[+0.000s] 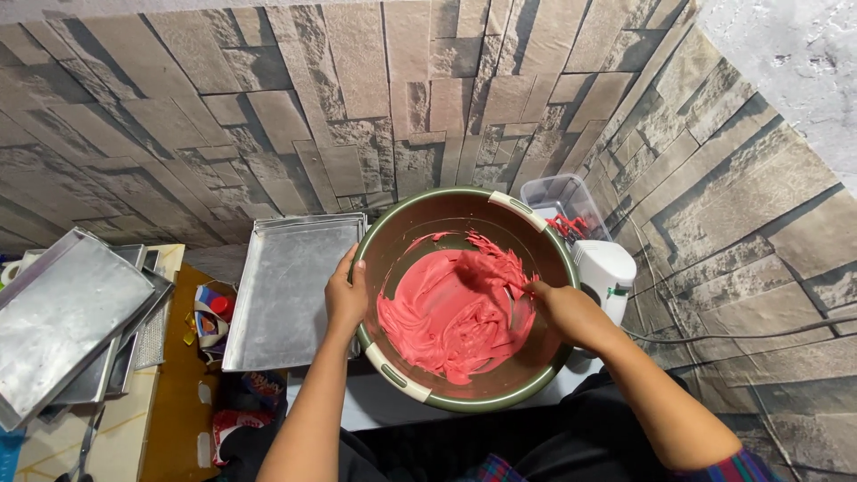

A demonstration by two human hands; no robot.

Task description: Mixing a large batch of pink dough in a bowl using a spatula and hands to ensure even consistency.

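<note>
The fingers of the left hand (pixel 345 299) curl over the left rim of a big round basin (pixel 406 219), thumb inside, gripping the edge. The right hand (pixel 564 308) reaches in over the far right side, fingers closed around something buried in the batter (pixel 451 321); the tool itself is blurred, so what it is cannot be told.

The basin is smooth plastic, brownish inside with a green rim and two pale handle grips. The batter is thick, glossy and coral-pink, pulled into ridges and smeared up the wall. The basin sits in front of the person, between a tray and a mixer.

Just left of it lies a shallow rectangular metal baking tray (pixel 290 286), dull grey and scuffed. Further left, more trays of the same kind (pixel 62 317) are stacked at a tilt. Between them a small crumpled packet (pixel 207 317) shows red, blue and yellow, with a red cap beside it.

Right of the basin stands a white hand mixer (pixel 607 272), and behind it a clear plastic tub (pixel 562 196) with something red inside. The wall covering (pixel 268 116) is printed as grey-brown stone blocks.
</note>
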